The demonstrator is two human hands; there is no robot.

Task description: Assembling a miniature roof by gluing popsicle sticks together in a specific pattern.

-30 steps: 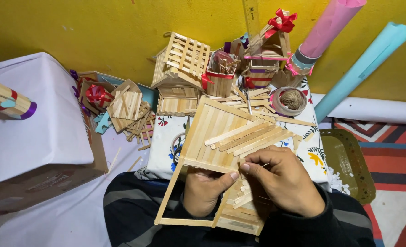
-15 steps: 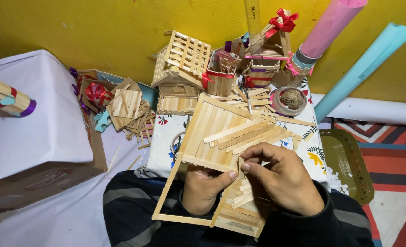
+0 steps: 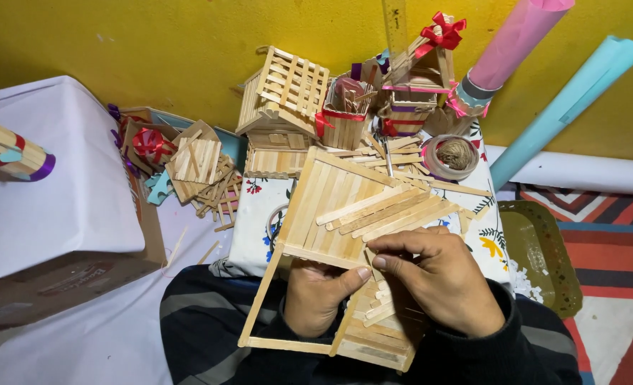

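Observation:
I hold a flat panel of glued wooden craft sticks over my lap, with an open stick frame below it. My left hand grips the panel from underneath, thumb on its lower edge. My right hand pinches a loose stick near the panel's lower right corner. Several loose sticks lie slanted across the panel. More stick pieces sit under my right hand.
Small stick houses, a stick cup, a ribboned house and a twine spool stand on a floral cloth. Pink and blue paper rolls lean on the yellow wall. A white-covered box stands left, a green tray right.
My hands shifted only slightly on the panel; my right fingers moved a little along its lower edge. Nothing else moved.

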